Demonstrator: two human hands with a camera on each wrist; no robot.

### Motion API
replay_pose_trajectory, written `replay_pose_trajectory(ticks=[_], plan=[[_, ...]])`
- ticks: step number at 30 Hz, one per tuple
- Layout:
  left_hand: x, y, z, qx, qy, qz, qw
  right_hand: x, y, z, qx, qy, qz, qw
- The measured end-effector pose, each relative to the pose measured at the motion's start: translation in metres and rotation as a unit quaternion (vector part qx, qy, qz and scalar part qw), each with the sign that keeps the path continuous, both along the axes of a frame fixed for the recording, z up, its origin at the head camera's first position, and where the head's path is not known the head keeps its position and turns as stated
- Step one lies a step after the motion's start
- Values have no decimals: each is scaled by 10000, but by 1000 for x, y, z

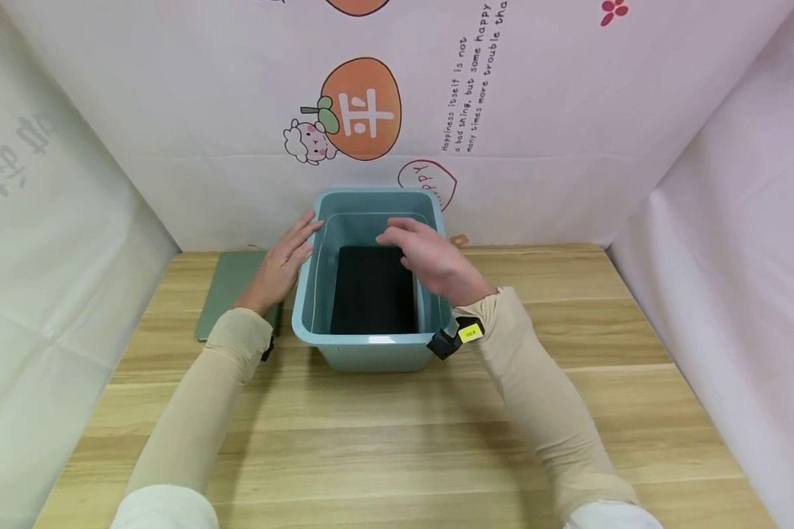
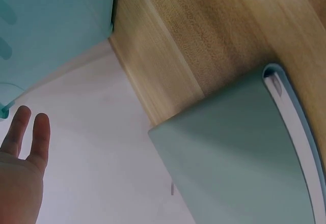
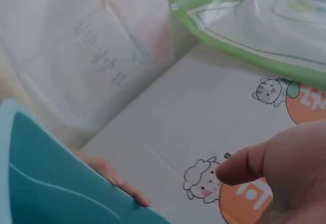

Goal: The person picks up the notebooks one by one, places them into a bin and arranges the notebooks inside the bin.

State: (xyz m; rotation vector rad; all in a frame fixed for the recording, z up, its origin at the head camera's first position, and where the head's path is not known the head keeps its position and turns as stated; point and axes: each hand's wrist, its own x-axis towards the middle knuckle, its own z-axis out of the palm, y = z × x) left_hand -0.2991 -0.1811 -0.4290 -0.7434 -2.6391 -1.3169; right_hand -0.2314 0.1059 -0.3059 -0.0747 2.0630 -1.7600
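Observation:
A light blue plastic bin [image 1: 364, 339] stands at the back middle of the table. Inside it lies a flat black rectangular thing [image 1: 373, 294], whose kind I cannot tell. My left hand [image 1: 280, 266] rests on the bin's left rim with straight fingers; two fingertips show beside the bin in the left wrist view. Over the bin's right side hovers my right hand [image 1: 433, 258], fingers loosely bent, with nothing seen in it. The right wrist view shows its thumb [image 3: 242, 168] held out. Left of the bin, partly behind my left hand, lies a green notebook [image 1: 228, 290].
The wooden table [image 1: 364, 448] meets a printed cloth wall [image 1: 238, 88] close behind the bin. White cloth also hangs on the left [image 1: 40, 242] and right [image 1: 734, 257]. A green-edged clear plastic piece [image 3: 224, 35] shows high in the right wrist view.

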Motion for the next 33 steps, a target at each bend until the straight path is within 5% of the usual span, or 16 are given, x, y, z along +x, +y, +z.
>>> replay_pose_trajectory(ticks=[7,14,23,33], plan=[[0,-1,-1,41,49,4,10000,1,1,11,1082,394,107,9933],[2,0,1,11,40,12,10000,2,4,17,2028,855,707,9729],[3,-3,4,-378,80,74,9992,3,10,19,3377,2052,1009,9131],[7,-5,18,-1256,256,209,9915,2,21,9,4469,2596,1098,8490]])
